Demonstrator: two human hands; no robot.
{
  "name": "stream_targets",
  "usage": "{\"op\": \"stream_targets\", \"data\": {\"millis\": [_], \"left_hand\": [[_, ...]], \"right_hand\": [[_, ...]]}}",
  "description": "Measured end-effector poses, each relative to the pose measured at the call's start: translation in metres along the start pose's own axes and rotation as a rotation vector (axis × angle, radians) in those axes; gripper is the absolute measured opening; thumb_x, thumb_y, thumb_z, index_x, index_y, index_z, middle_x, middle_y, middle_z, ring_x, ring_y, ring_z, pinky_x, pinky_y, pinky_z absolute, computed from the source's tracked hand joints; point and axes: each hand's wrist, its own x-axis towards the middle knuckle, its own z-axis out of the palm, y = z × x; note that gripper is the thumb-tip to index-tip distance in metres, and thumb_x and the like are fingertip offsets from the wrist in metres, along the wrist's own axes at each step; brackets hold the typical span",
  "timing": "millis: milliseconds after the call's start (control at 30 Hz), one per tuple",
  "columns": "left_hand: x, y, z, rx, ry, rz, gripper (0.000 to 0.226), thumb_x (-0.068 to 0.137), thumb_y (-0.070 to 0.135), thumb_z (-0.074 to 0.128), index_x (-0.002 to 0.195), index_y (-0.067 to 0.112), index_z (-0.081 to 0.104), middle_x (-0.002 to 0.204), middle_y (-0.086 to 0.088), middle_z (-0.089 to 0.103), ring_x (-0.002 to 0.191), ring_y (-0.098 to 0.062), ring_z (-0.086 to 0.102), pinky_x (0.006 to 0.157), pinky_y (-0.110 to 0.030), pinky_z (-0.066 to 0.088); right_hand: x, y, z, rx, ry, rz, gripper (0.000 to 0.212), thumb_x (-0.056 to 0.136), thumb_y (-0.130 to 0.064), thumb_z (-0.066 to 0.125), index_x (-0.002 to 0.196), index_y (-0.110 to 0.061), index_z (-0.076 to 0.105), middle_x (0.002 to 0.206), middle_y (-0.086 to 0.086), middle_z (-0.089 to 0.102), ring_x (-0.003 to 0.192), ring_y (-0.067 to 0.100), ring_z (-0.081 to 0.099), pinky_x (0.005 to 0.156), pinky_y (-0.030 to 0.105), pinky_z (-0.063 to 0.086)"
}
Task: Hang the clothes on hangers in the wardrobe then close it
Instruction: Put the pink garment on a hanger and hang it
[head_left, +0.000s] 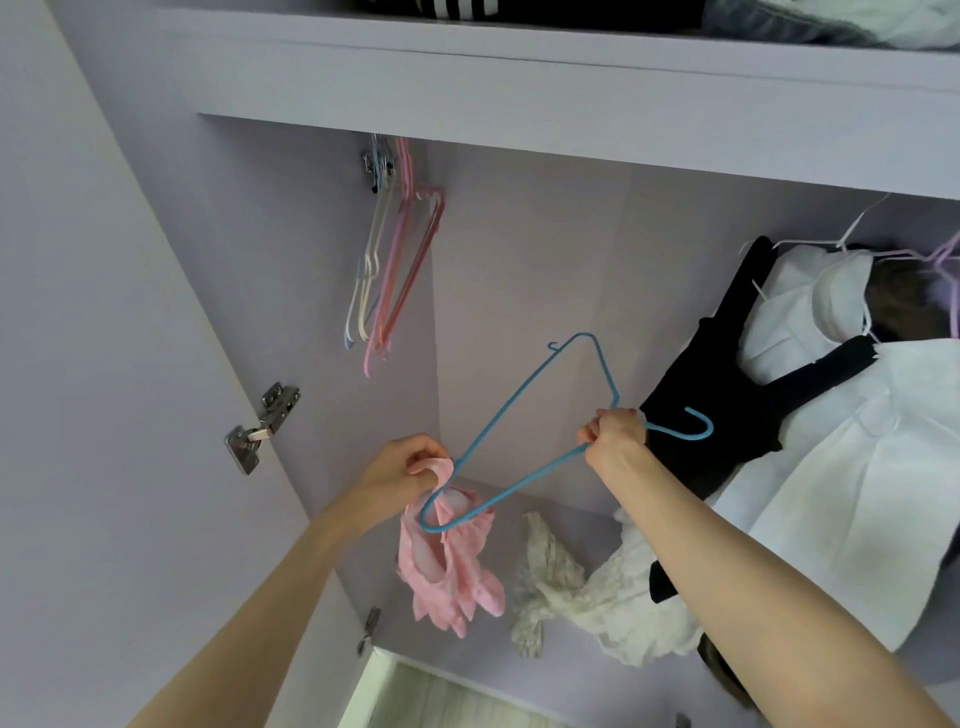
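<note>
A blue wire hanger (524, 402) is held tilted inside the open lilac wardrobe (519, 234). My right hand (613, 434) grips it at the neck, just below its hook. A small pink garment (449, 561) dangles from the hanger's lower left corner. My left hand (402, 470) pinches the garment's top edge at that corner. Several bare hangers (389, 260), pink, white and pale blue, hang bunched at the left end of the rail.
Black and white clothes (810, 415) hang on the right side. A cream lace garment (561, 587) droops below them near my right forearm. A shelf (571, 88) with folded items runs overhead. The open door (104, 312) with its metal hinge (262, 428) stands at left.
</note>
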Motion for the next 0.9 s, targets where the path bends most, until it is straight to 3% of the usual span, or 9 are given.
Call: {"op": "stream_targets", "data": {"millis": [67, 167, 333, 467, 533, 600, 700, 767, 900], "left_hand": [[0.004, -0.004, 0.001, 0.033, 0.063, -0.002, 0.032, 0.077, -0.013, 0.049, 0.07, 0.017, 0.057, 0.064, 0.012, 0.058, 0.056, 0.007, 0.05, 0.058, -0.005, 0.038], [0.011, -0.012, 0.002, 0.068, 0.078, -0.022, 0.041, 0.073, -0.018, 0.046, 0.068, 0.021, 0.057, 0.063, 0.012, 0.06, 0.054, 0.006, 0.051, 0.057, -0.009, 0.04], [0.01, -0.023, 0.005, 0.09, -0.016, -0.013, 0.039, 0.074, -0.019, 0.054, 0.068, 0.02, 0.058, 0.063, 0.012, 0.061, 0.055, 0.008, 0.054, 0.06, -0.005, 0.039], [0.005, -0.052, 0.0, 0.118, -0.1, -0.094, 0.033, 0.069, -0.012, 0.061, 0.068, 0.021, 0.057, 0.056, 0.009, 0.059, 0.051, 0.003, 0.052, 0.06, -0.02, 0.041], [0.001, -0.064, 0.0, 0.115, -0.139, -0.168, 0.028, 0.071, -0.009, 0.063, 0.069, 0.018, 0.057, 0.054, 0.009, 0.058, 0.05, 0.002, 0.051, 0.055, -0.015, 0.039], [-0.003, -0.068, 0.002, 0.063, -0.245, -0.244, 0.028, 0.075, -0.011, 0.062, 0.069, 0.016, 0.058, 0.052, 0.01, 0.058, 0.051, 0.004, 0.052, 0.051, -0.01, 0.036], [-0.009, -0.062, 0.007, 0.021, -0.436, -0.385, 0.014, 0.063, 0.008, 0.063, 0.073, 0.017, 0.063, 0.059, 0.007, 0.058, 0.063, -0.008, 0.051, 0.052, -0.014, 0.034], [-0.013, -0.062, 0.012, -0.039, -0.542, -0.47, 0.028, 0.055, 0.015, 0.053, 0.08, 0.017, 0.066, 0.07, 0.003, 0.06, 0.073, -0.011, 0.054, 0.06, -0.018, 0.039], [-0.019, -0.075, 0.026, -0.22, -0.699, -0.565, 0.046, 0.064, 0.02, 0.044, 0.103, 0.012, 0.066, 0.08, 0.0, 0.064, 0.081, -0.014, 0.058, 0.075, -0.027, 0.05]], "right_hand": [[-0.003, 0.003, 0.008, 0.119, -0.017, 0.114, 0.037, 0.101, -0.009, 0.017, 0.068, -0.015, 0.034, 0.057, 0.001, 0.027, 0.016, 0.006, 0.02, 0.027, 0.009, 0.014], [-0.023, 0.0, 0.015, 0.124, -0.123, 0.225, 0.041, 0.099, -0.009, 0.014, 0.067, -0.01, 0.038, 0.032, -0.001, 0.022, 0.017, 0.005, 0.014, 0.027, 0.009, 0.01], [-0.033, -0.015, 0.009, 0.038, -0.187, 0.337, 0.04, 0.099, -0.011, 0.017, 0.07, -0.006, 0.043, 0.059, -0.001, 0.021, 0.019, 0.007, 0.013, 0.026, 0.013, 0.011], [-0.031, -0.025, -0.002, -0.002, -0.212, 0.422, 0.04, 0.101, -0.015, 0.023, 0.071, -0.004, 0.045, 0.05, 0.001, 0.03, 0.019, 0.008, 0.015, 0.023, 0.016, 0.012], [-0.03, -0.03, -0.006, -0.062, -0.245, 0.447, 0.04, 0.102, -0.017, 0.024, 0.07, -0.005, 0.045, 0.05, 0.001, 0.033, 0.019, 0.008, 0.017, 0.023, 0.016, 0.012], [-0.029, -0.034, -0.008, -0.119, -0.268, 0.453, 0.042, 0.103, -0.02, 0.025, 0.069, -0.005, 0.045, 0.041, 0.001, 0.034, 0.021, 0.008, 0.017, 0.024, 0.016, 0.011], [-0.026, -0.036, -0.007, -0.135, -0.266, 0.461, 0.042, 0.102, -0.02, 0.027, 0.068, -0.005, 0.046, 0.039, 0.001, 0.034, 0.021, 0.008, 0.018, 0.023, 0.017, 0.011], [-0.025, -0.034, -0.008, -0.135, -0.264, 0.473, 0.042, 0.102, -0.02, 0.027, 0.068, -0.005, 0.046, 0.038, 0.001, 0.034, 0.021, 0.008, 0.018, 0.023, 0.017, 0.012], [-0.025, -0.031, -0.012, -0.127, -0.27, 0.484, 0.041, 0.103, -0.023, 0.027, 0.069, -0.006, 0.045, 0.037, 0.001, 0.034, 0.021, 0.008, 0.019, 0.023, 0.016, 0.012]]}}
